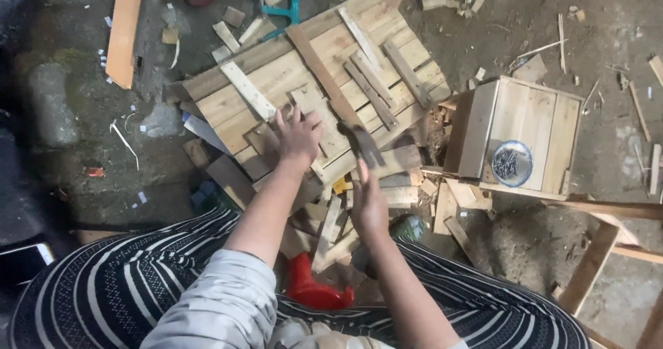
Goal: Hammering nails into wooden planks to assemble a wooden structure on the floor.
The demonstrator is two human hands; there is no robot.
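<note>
Right hand [368, 207] is wrapped around the handle of a dark-headed hammer [360, 144], motion-blurred, head just past the fingers. Left hand [298, 138] is spread flat, fingers wide, pressing a short pale wood offcut [319, 114] onto the flat pale plank pallet panel [314, 79]. Off to the hammer's right: small wooden crate [525, 124] carrying a round blue-rimmed dish of nails [512, 163].

Head camera, looking steeply down

I see one close view from above, facing the floor [83, 114] past my lap.

Only one screen: dark rectangular phone-like slab [24, 259] with a pale edge, on the floor at 8 o'clock.
</note>
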